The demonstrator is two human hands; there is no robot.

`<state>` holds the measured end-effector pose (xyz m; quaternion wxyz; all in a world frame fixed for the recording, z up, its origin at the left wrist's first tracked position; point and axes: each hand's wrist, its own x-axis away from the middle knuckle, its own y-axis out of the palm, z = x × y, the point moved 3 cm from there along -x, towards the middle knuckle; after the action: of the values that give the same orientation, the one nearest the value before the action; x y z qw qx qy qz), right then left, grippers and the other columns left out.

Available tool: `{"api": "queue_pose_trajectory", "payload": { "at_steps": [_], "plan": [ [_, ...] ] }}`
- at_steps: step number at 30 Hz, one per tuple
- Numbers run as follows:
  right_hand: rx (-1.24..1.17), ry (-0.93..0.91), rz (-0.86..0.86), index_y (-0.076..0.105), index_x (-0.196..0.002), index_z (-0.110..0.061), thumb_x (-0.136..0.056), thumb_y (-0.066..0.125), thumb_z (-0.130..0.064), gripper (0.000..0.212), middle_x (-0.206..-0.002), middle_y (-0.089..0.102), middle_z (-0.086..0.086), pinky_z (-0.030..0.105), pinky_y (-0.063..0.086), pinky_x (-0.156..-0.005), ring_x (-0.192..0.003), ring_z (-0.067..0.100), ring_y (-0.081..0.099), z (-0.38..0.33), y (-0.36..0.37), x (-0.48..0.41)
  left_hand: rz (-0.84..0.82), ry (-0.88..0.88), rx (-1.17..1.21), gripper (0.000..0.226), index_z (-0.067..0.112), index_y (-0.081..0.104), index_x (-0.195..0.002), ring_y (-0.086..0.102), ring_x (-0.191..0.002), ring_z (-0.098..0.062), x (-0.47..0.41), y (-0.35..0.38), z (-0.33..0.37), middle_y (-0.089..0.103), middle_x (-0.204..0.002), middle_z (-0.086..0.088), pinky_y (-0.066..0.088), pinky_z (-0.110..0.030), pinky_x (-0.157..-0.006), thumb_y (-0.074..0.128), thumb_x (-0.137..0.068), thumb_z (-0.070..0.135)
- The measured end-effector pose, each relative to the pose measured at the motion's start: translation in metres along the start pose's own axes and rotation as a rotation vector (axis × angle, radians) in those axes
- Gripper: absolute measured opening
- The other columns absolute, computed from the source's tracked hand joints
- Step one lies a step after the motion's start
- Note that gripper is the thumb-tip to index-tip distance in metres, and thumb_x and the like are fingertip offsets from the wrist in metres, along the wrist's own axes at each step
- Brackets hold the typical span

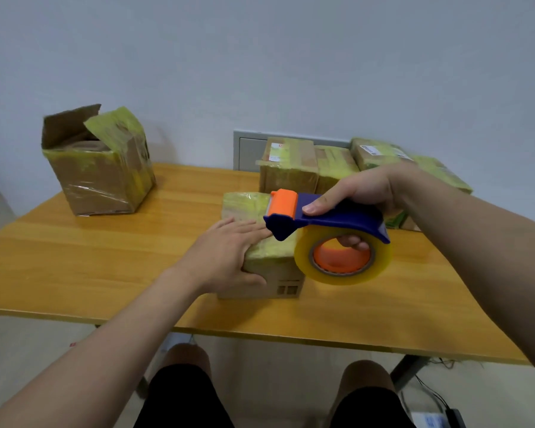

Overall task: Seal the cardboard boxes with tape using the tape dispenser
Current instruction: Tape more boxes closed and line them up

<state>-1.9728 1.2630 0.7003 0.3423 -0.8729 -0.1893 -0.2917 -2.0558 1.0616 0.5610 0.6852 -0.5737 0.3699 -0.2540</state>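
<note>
Head view: at frame centre the left hand (pixel 226 254) presses flat on the small cardboard box (pixel 271 274), fingers straight and together. The right hand (pixel 362 193) curls round the blue plastic tape dispenser (pixel 337 222) just right of it. The dispenser's nose sits by those fingertips, so tape could snag them, or the box could skid on the glossy wooden table (pixel 105 273). The yellowish tape on the box looks wrinkled and slick.

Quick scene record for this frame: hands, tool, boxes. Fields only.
left hand: presses flat on near box
right hand: grips tape dispenser, nose over that box's top
open box: far left on table, flaps up
taped boxes: clustered back right
</note>
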Motion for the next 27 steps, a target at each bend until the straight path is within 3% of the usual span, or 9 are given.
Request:
{"api": "queue_pose_trajectory", "payload": {
  "at_steps": [7, 17, 20, 23, 27],
  "plan": [
    [0.087, 0.199, 0.043, 0.064, -0.1, -0.006, -0.078, 0.074, -0.046, 0.046, -0.067, 0.069, 0.008, 0.027, 0.055, -0.052, -0.053, 0.02, 0.066, 0.036, -0.011, -0.005, 0.009, 0.009, -0.01, 0.099, 0.038, 0.024, -0.164, 0.022, -0.156, -0.006, 0.002, -0.006, 0.001, 0.027, -0.169, 0.017, 0.009, -0.034, -0.128, 0.069, -0.082, 0.073],
    [0.056, 0.103, 0.052, 0.061, -0.099, -0.005, -0.073, 0.076, -0.051, 0.054, -0.068, 0.069, 0.008, 0.028, 0.052, -0.056, -0.055, 0.02, 0.065, 0.072, -0.02, -0.037, -0.05, 0.005, 0.046, 0.101, 0.043, 0.023, -0.163, 0.018, -0.155, -0.001, 0.004, -0.011, -0.005, 0.025, -0.167, 0.022, 0.005, -0.027, -0.124, 0.072, -0.08, 0.072],
    [0.029, 0.079, 0.033, 0.061, -0.099, -0.005, -0.072, 0.083, -0.052, 0.059, -0.07, 0.07, 0.009, 0.027, 0.052, -0.055, -0.056, 0.02, 0.066, 0.085, -0.019, -0.05, -0.085, -0.02, 0.065, 0.102, 0.042, 0.031, -0.159, 0.031, -0.148, -0.008, 0.001, -0.021, 0.004, 0.036, -0.163, 0.018, 0.022, -0.033, -0.122, 0.072, -0.074, 0.08],
    [-0.017, 0.055, 0.012, 0.061, -0.1, -0.005, -0.069, 0.078, -0.054, 0.059, -0.069, 0.069, 0.009, 0.027, 0.052, -0.055, -0.055, 0.02, 0.065, 0.092, -0.023, -0.055, -0.167, -0.068, -0.007, 0.12, 0.035, 0.032, -0.152, 0.046, -0.134, -0.017, -0.021, -0.036, 0.026, 0.044, -0.154, 0.01, 0.04, -0.039, -0.111, 0.062, -0.056, 0.1],
    [-0.031, 0.033, -0.019, 0.061, -0.102, -0.005, -0.066, 0.081, -0.056, 0.066, -0.07, 0.069, 0.009, 0.027, 0.053, -0.056, -0.056, 0.02, 0.065, 0.097, -0.026, -0.059, -0.185, -0.033, 0.156, 0.136, 0.038, 0.012, -0.162, 0.036, -0.15, -0.02, -0.06, -0.039, 0.059, 0.033, -0.167, 0.008, 0.039, -0.043, -0.119, 0.083, -0.055, 0.082]
  ]
}}
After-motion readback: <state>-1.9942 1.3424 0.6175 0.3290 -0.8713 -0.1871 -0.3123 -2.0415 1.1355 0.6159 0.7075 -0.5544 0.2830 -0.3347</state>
